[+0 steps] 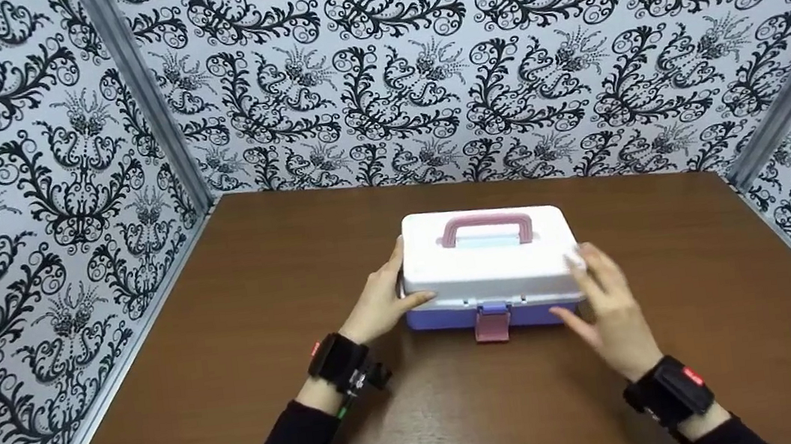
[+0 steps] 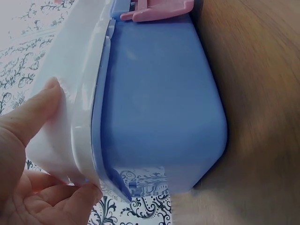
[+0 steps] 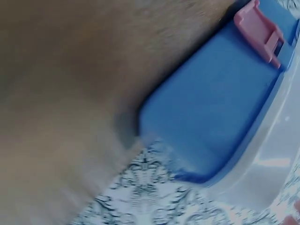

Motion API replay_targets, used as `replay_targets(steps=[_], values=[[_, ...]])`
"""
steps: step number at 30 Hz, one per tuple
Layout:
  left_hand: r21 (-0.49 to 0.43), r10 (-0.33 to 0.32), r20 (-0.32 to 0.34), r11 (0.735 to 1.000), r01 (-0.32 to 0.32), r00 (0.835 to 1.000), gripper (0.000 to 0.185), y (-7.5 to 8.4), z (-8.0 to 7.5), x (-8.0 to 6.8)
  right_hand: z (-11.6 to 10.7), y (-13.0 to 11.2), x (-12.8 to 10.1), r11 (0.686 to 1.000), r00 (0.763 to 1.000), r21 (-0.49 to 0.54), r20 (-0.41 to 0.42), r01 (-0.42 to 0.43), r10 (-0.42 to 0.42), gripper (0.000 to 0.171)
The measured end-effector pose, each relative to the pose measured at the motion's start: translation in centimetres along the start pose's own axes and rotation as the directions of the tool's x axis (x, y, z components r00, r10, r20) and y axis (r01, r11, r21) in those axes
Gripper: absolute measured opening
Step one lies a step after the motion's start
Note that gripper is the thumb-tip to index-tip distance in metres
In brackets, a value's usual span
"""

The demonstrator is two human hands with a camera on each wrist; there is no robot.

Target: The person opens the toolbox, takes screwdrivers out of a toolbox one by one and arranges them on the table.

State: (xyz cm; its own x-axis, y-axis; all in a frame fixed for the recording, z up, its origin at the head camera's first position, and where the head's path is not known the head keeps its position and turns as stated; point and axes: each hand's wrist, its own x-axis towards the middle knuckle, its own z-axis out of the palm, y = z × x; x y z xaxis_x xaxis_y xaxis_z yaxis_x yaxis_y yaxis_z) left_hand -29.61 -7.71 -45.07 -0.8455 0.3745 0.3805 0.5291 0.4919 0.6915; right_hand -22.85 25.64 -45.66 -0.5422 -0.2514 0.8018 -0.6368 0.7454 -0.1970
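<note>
A storage box with a white lid (image 1: 491,263), a blue-purple base (image 1: 441,318) and a pink carry handle (image 1: 489,219) stands on the table. Its pink front latch (image 1: 492,326) is flipped down, away from the lid. My left hand (image 1: 380,301) grips the lid's left end. In the left wrist view its thumb (image 2: 35,110) lies on the lid's front and the bent fingers (image 2: 61,197) are at the lid's end edge. My right hand (image 1: 614,312), slightly blurred, is at the box's right end with fingers spread; only a bit of it shows in the right wrist view.
The brown wooden table (image 1: 258,269) reaches back to a wall with black-and-white scroll patterns (image 1: 411,99). Similar patterned panels stand at the left and right, with grey metal posts (image 1: 150,101) at the corners. Both wrists wear black camera straps (image 1: 341,361).
</note>
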Motion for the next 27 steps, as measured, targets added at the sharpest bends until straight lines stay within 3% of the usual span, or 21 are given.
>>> replay_targets(steps=[3,5,9,12,14,20,27], values=[[0.005,-0.010,0.014,1.000,0.010,1.000,0.106,0.0,-0.2,0.0,-0.3,0.8,-0.7,0.985,0.985,0.009,0.017,-0.170,0.170,0.091],[0.020,-0.033,0.008,0.999,0.033,0.999,0.105,0.1,-0.5,0.1,-0.5,1.1,-1.0,0.958,0.958,0.024,0.054,-0.284,0.283,0.090],[0.018,-0.113,-0.048,0.993,0.114,0.992,0.079,0.2,-1.2,0.7,-1.0,1.4,-1.3,0.874,0.866,0.045,0.167,-0.485,0.472,0.077],[-0.001,-0.163,-0.077,0.986,0.164,0.984,0.064,0.0,-1.7,1.6,-1.0,1.5,-1.1,0.816,0.800,0.064,0.253,-0.574,0.544,0.070],[-0.015,-0.190,-0.072,0.982,0.190,0.979,0.065,-0.3,-2.1,2.4,-0.9,1.5,-0.9,0.788,0.771,0.085,0.294,-0.609,0.565,0.067],[-0.078,-0.278,0.015,0.957,0.278,0.961,0.067,-1.5,-3.1,4.9,-0.2,1.5,-1.0,0.740,0.728,0.096,0.300,-0.666,0.616,0.062],[-0.075,-0.277,0.203,0.952,0.297,0.939,0.072,-2.0,-3.4,7.2,0.5,1.3,-1.0,0.717,0.704,0.077,0.286,-0.693,0.650,0.059]])
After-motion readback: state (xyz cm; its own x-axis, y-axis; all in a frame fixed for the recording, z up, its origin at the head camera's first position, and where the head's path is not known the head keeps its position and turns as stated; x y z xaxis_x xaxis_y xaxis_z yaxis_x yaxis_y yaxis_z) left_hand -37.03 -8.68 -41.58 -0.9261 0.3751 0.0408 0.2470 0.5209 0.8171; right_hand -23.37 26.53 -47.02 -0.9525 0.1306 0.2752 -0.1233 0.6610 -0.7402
